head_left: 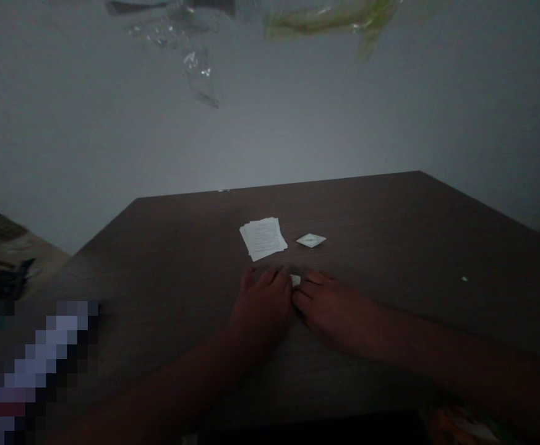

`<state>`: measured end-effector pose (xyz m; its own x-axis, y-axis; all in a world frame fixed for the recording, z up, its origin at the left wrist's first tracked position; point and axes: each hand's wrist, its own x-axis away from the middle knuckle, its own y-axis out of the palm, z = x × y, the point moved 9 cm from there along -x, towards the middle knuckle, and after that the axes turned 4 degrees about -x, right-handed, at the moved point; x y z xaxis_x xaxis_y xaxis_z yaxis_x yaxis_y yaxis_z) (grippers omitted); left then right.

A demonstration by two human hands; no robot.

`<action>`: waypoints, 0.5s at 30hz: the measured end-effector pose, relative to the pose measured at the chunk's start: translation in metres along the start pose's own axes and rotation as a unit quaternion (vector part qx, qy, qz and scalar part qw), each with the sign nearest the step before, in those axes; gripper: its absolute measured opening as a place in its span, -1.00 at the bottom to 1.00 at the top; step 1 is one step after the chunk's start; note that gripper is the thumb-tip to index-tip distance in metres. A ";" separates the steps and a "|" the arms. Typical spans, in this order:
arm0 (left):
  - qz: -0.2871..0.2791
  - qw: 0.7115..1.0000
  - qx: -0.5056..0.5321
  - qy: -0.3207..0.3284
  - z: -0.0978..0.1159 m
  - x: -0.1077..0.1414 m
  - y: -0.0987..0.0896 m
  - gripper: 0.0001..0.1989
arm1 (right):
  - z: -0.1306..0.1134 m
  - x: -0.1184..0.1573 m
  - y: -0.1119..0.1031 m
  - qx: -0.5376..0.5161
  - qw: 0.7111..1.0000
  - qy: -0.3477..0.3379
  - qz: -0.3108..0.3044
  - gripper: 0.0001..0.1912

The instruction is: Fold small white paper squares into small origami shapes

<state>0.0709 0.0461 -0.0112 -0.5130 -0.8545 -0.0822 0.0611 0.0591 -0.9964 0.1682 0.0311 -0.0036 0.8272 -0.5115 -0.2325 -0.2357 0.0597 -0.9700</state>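
Note:
Close together on the brown table, my hands work at a small piece of paper. Only a pale bit of it shows between them; my fingers cover the rest. My left hand is curled, its fingertips at the paper's left side. From the right, my right hand has bent fingers pressed on the same paper. Just beyond them lies a small stack of printed paper sheets, its edges uneven. Beside that stack sits a folded paper shape, like a diamond with pointed ends.
A tiny white scrap lies on the table's right side. At the left edge is a pixelated, blurred-out object. A pale wall rises behind the table, with clear and yellow tape near its top. The light is dim.

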 end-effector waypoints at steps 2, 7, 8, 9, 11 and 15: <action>0.003 1.000 0.019 -0.007 -0.007 -0.004 -0.005 -0.58 | 0.002 0.001 -0.004 -0.031 1.000 0.001 0.006 -0.78; -0.012 1.000 0.018 0.006 -0.016 -0.011 -0.009 -0.67 | 0.041 -0.002 -0.009 -0.188 0.980 0.066 0.017 -0.75; -0.014 1.000 0.020 0.008 -0.018 -0.013 -0.009 -0.69 | 0.051 -0.003 -0.007 -0.209 0.975 0.080 0.015 -0.74; -0.017 0.999 0.030 0.013 -0.019 -0.014 -0.007 -0.72 | 0.060 -0.004 -0.006 -0.220 0.971 0.095 0.018 -0.74; -0.013 0.999 0.049 0.014 -0.022 -0.017 -0.004 -0.77 | 0.074 -0.007 0.000 -0.237 0.965 0.113 0.020 -0.76; -0.016 0.997 0.065 0.026 -0.024 -0.020 0.004 -0.77 | 0.082 -0.008 0.007 -0.257 0.956 0.134 0.041 -0.82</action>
<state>0.0613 0.0758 -0.0142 -0.5595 -0.8270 -0.0552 0.1535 -0.0380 -0.9874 0.2021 0.1056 -0.0145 0.6509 -0.7289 -0.2122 -0.5709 -0.2858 -0.7696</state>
